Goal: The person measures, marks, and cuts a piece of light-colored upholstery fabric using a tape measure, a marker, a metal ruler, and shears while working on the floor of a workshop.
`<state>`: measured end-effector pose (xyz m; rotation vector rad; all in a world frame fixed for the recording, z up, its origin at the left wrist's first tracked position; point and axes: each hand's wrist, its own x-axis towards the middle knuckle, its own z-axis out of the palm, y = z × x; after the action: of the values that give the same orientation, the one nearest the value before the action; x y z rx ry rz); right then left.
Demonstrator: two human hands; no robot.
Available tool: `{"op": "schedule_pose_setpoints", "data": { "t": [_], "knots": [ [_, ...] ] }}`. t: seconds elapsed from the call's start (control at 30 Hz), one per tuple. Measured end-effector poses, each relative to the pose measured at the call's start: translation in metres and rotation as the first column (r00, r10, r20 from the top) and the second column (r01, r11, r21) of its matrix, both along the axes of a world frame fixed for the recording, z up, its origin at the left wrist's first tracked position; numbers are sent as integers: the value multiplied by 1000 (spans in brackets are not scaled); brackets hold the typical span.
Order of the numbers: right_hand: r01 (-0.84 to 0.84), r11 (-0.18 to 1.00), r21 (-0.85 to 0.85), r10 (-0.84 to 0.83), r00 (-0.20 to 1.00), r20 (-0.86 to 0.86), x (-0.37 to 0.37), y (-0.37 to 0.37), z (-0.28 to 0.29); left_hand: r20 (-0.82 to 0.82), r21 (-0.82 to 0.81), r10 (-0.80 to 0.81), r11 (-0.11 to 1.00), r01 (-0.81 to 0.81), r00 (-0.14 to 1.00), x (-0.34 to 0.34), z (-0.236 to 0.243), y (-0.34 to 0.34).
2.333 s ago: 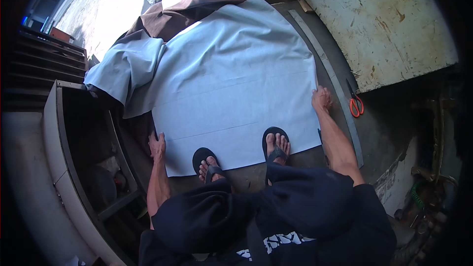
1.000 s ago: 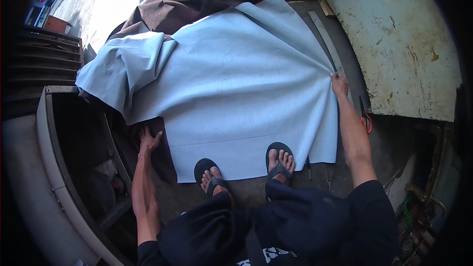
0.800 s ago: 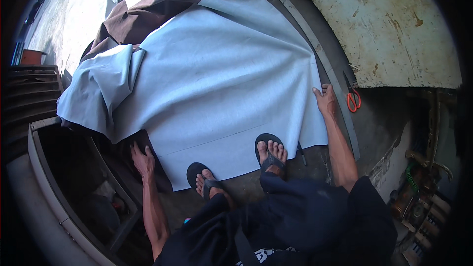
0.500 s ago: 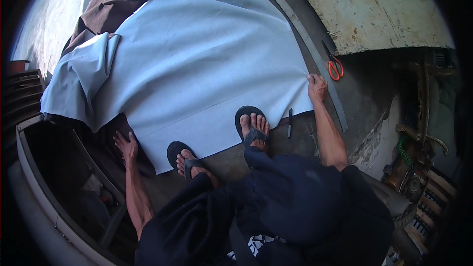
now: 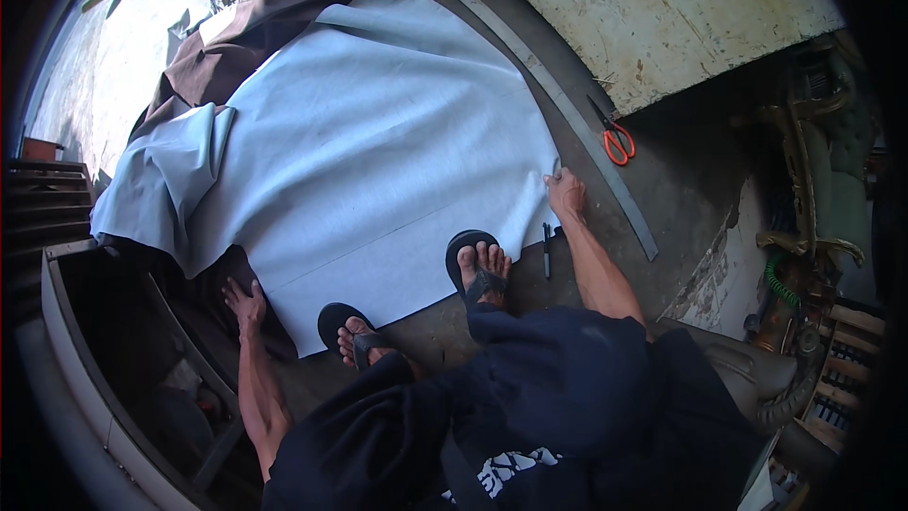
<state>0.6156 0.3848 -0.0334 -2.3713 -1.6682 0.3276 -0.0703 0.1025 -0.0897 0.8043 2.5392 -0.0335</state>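
Observation:
A large fabric sheet (image 5: 378, 161) with a pale blue-white back and a dark brown face is spread on the floor, pale side up. My right hand (image 5: 567, 194) pinches its right edge. My left hand (image 5: 246, 308) lies with fingers spread on a turned-over brown part (image 5: 213, 298) at the lower left. A thin line runs across the pale side near my feet. Both my sandals, the left (image 5: 339, 322) and the right (image 5: 462, 251), stand on the near edge. A black pen (image 5: 547, 254) lies close to the right hand.
Beyond the right edge lie a long metal straightedge (image 5: 567, 118) and orange-handled scissors (image 5: 619, 145). A stained pale board (image 5: 662, 14) is at the upper right. A dark open frame (image 5: 80, 341) stands at left, a carved green chair (image 5: 813, 170) at right. Brown folds (image 5: 255, 33) bunch at the far left.
My right hand has drawn the sheet's right edge leftward, farther from the straightedge and scissors. My left hand stays on the brown part. The whole view has shifted slightly.

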Motion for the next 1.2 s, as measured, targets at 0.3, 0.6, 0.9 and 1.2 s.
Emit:
{"op": "schedule_pose_setpoints", "data": {
  "t": [0.3,0.6,0.9,1.2],
  "knots": [
    [70,971,-228,-70,998,7,41,45,34,12,-40,1,999,0,1000,-13,2,0],
    [-74,967,-245,29,982,-185,87,18,19,-126,58,40,998,-33,991,80,18,34],
    [31,998,-48,-44,948,-317,126,-26,18,47,-44,23,999,-21,999,75,22,23],
    [-130,990,51,139,940,-311,38,70,34,-43,91,-87,992,91,995,39,65,53]
  ]
}}
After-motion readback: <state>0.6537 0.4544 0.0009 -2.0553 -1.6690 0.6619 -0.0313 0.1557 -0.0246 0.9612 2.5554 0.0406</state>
